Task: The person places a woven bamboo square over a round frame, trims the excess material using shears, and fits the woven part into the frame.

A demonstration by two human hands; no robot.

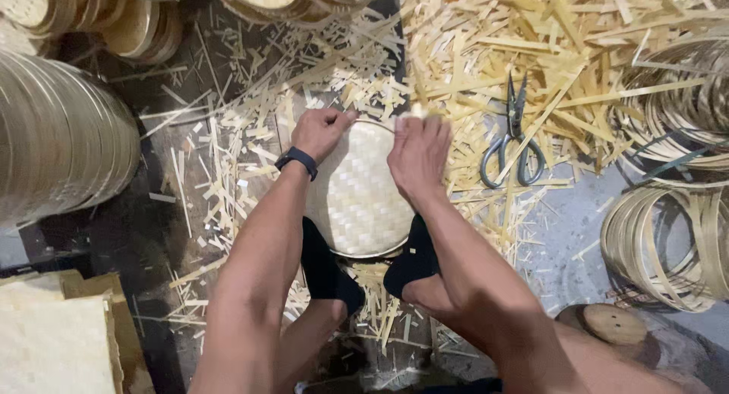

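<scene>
Both hands on the far rim of a round woven bamboo tray [357,200], which lies flat on the floor [144,227] between the person's black-socked feet [326,269]. Left hand [322,130] closed in a fist on the rim's upper left edge, black wristband [297,159] on that wrist. Right hand [418,155] curled over the upper right edge, fingers pinching the rim. Scissors [512,136] lie right of the tray on a heap of bamboo offcuts [486,52]. Coiled bamboo hoops [668,242] far right, stacked finished trays [61,136] far left
</scene>
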